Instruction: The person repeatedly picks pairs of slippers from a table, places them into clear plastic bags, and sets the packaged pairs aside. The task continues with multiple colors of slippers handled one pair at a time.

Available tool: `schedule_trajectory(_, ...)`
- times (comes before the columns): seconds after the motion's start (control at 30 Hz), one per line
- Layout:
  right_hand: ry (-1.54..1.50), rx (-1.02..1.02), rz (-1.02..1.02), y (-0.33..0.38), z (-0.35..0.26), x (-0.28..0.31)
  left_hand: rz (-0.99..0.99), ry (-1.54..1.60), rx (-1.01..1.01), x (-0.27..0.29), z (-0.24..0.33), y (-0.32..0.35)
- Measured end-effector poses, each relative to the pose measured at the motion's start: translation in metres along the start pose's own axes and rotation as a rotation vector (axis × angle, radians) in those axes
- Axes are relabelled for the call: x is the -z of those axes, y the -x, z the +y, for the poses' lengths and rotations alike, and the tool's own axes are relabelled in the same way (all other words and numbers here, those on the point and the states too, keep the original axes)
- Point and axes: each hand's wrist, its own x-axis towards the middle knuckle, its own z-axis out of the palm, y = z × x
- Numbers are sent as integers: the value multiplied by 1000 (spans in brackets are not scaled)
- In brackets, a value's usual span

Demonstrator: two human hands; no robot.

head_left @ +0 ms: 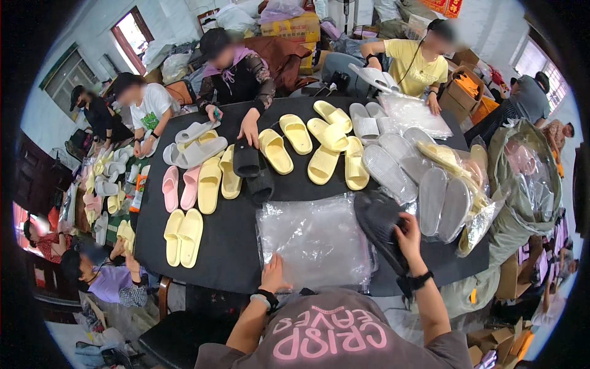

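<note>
My left hand (275, 275) lies on the near left corner of a stack of clear plastic bags (316, 237), fingers stretched out. My right hand (407, 237) grips a black slipper (380, 222) just right of the stack; whether a second slipper lies under it I cannot tell. Farther off, another pair of black slippers (247, 161) lies among yellow slippers (275, 151), with a co-worker's hand (249, 127) touching it. Grey slippers (444, 203) in clear bags are heaped to the right of my right hand.
Pink slippers (180, 187) and more yellow pairs cover the left of the black table (233, 246). Across it, a person in yellow (415, 64) holds grey slippers (376, 77) beside more bags (415, 115). A big sack (525, 178) of bagged slippers stands at the right edge.
</note>
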Motion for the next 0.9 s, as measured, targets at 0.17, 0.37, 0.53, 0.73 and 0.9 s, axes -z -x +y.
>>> schedule_trajectory(0.17,211,249,-201,-63,-78,-135,-15,-1,30,0,0,2)
schedule_trajectory(0.37,227,444,-183,-164,-154,-255,75,-43,-43,-8,-7,-3)
schedule_trajectory(0.53,198,404,-447,-133,-140,-263,76,-71,43,-3,1,5)
schedule_trajectory(0.73,730,698,-943,27,-22,-190,103,-57,16,-9,3,4)
schedule_trajectory(0.9,1035,605,-891,95,55,-106,84,-80,0,-9,-1,5)
